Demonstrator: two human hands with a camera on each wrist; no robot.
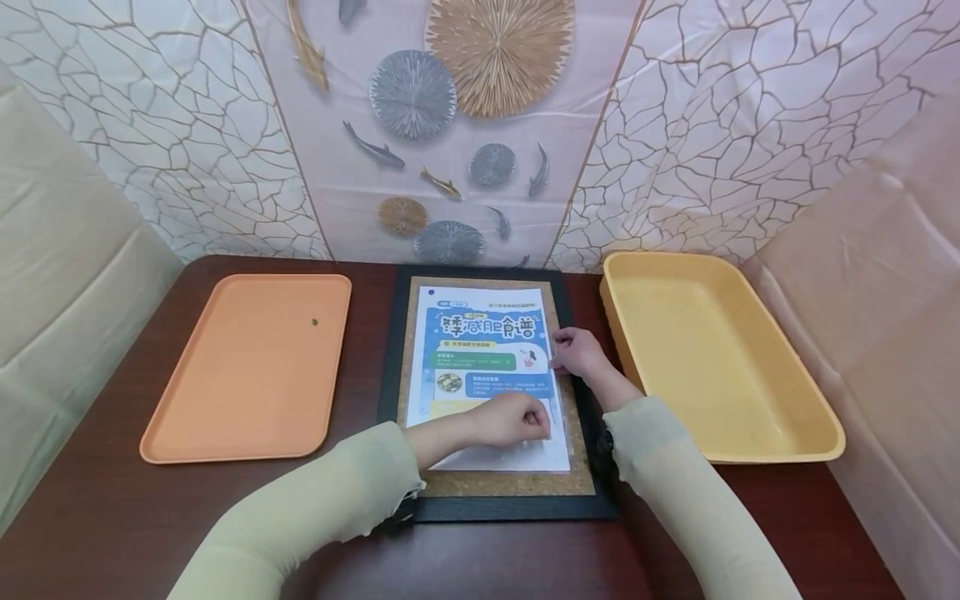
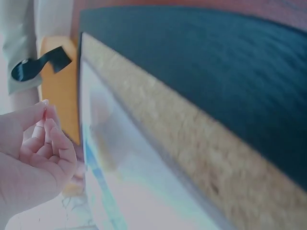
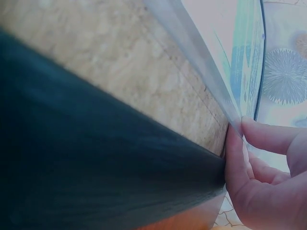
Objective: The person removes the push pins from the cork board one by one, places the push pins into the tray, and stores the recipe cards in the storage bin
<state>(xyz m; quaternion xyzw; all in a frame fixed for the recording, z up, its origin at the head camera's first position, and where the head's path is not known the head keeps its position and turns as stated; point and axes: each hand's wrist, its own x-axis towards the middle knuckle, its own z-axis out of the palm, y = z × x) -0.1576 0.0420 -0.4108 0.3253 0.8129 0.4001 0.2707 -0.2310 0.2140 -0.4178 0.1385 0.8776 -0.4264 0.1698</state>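
Observation:
A printed sheet [image 1: 487,454] in a clear, shiny cover lies on a black-framed cork board [image 1: 510,483]. Its top left corner bears a dark purple pin [image 1: 431,292]. My right hand [image 1: 581,354] pinches the sheet's right edge between thumb and fingers, and in the right wrist view that edge stands lifted off the cork. Over the lower right of the sheet, my left hand [image 1: 510,419] has thumb and index fingertips together. Between them the left wrist view shows a small red pin [image 2: 45,114], mostly hidden by the fingers.
An orange tray [image 1: 247,375] lies left of the board, with a small green thing [image 1: 315,322] on it. To the right stands a deeper yellow tray [image 1: 720,358], close to my right forearm. A patterned cloth [image 1: 465,183] hangs behind the dark table [image 1: 360,375].

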